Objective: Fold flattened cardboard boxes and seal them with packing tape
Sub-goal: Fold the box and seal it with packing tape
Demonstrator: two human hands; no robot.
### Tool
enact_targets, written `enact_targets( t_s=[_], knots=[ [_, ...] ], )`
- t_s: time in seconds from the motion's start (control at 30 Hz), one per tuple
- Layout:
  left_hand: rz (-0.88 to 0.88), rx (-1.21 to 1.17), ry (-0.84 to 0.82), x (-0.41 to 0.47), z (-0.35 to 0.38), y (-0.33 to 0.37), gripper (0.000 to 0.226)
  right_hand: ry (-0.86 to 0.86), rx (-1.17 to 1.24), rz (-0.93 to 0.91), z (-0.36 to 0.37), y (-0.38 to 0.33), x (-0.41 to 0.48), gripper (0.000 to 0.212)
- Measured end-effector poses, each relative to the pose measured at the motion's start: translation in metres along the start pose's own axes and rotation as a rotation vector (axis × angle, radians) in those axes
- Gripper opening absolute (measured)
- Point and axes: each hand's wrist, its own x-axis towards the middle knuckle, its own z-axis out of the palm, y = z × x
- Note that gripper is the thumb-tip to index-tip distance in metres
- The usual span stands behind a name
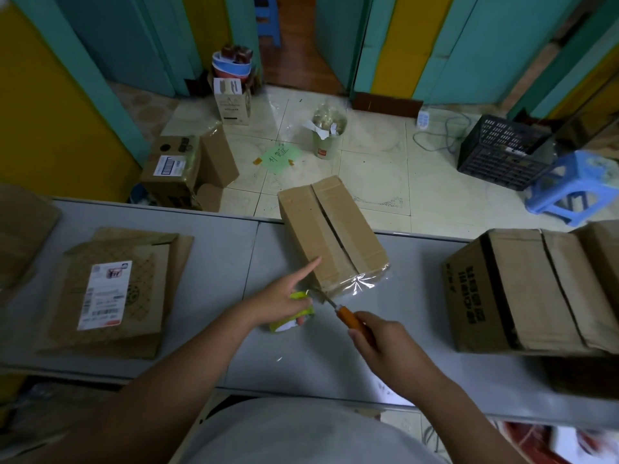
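Your box [331,236] sits on the table [217,262] at 12 o'clock from both hands, its near end just beside them. Your left hand [284,296] curls round the tape roll [291,321] and hides most of it. Your right hand [385,346], at 4 o'clock from the roll, grips an orange-handled knife [345,314]. The blade tip's hard to make out. Your left index finger sticks straight out to the box's left edge.

Dim, even indoor light with a greenish cast; where it comes from cannot be told. The pale tiled floor [375,182] at upper centre is brightest, the grey table top [214,262] duller, shadows faint and soft. Small glints sit on the crumpled clear tape film [363,283] mid-frame. Straight lines bow toward the edges; the lower corners are smeared with blur.
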Motion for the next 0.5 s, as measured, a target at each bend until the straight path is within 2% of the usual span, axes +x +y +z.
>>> enact_targets(
  t_s=[0.3,0.5],
  knots=[
    [0.02,0.056,-0.025,0.001,-0.001,0.002,0.091,-0.022,-0.138,0.103,0.014,-0.023,0.041,0.046],
    [0.015,0.053,-0.02,0.001,-0.003,0.006,0.088,-0.07,-0.124,0.112,0.016,-0.021,0.061,0.047]
  ],
)
